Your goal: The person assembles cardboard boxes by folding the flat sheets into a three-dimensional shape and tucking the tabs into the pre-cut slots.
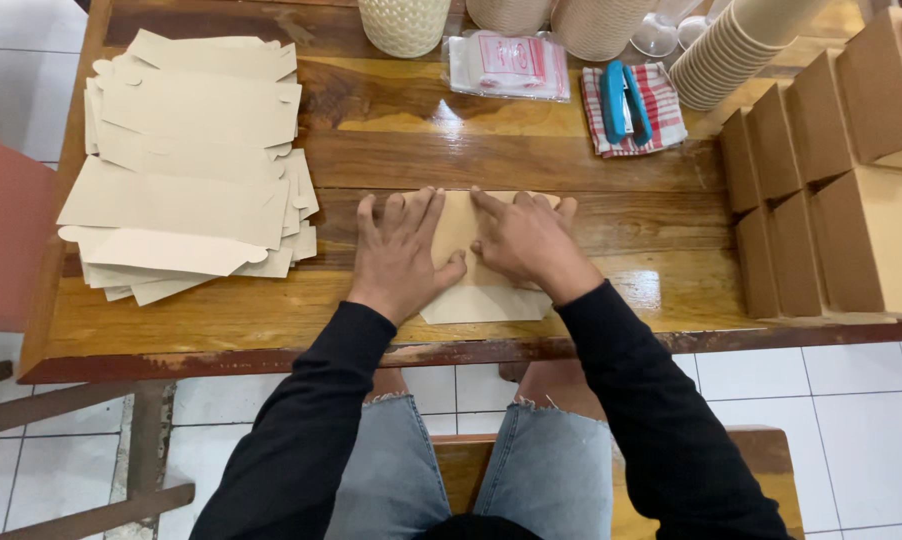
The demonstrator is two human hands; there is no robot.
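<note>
View from above a seated person at a wooden table [531, 165]. Nearest the camera: two black sleeves and knees in torn blue jeans above a wooden bench [471, 465], with white floor tiles below.

At the table's near edge lies a flat tan cardboard blank [458, 228], its lower part reaching almost to the edge. Both hands rest on it, palms down. The left hand [403, 252] has its fingers spread and pressed flat on the blank's left part. The right hand [524, 240] lies flat on the right part, fingers close together and angled toward the left hand. Neither hand pinches or lifts anything; the blank is largely covered by them.

To the left, well apart, sits a loose stack of unfolded blanks [191, 165]. To the right, folded brown boxes [831, 190] stand in close rows to the table's edge.

Farther back, near the far edge: a blue stapler [625, 103] lying on a red-checked cloth [663, 115], a clear plastic packet [509, 64] beside it, a cream patterned cup [404, 24], and a tilted stack of paper cups [736, 50]. Nothing lies between the hands and these items.
</note>
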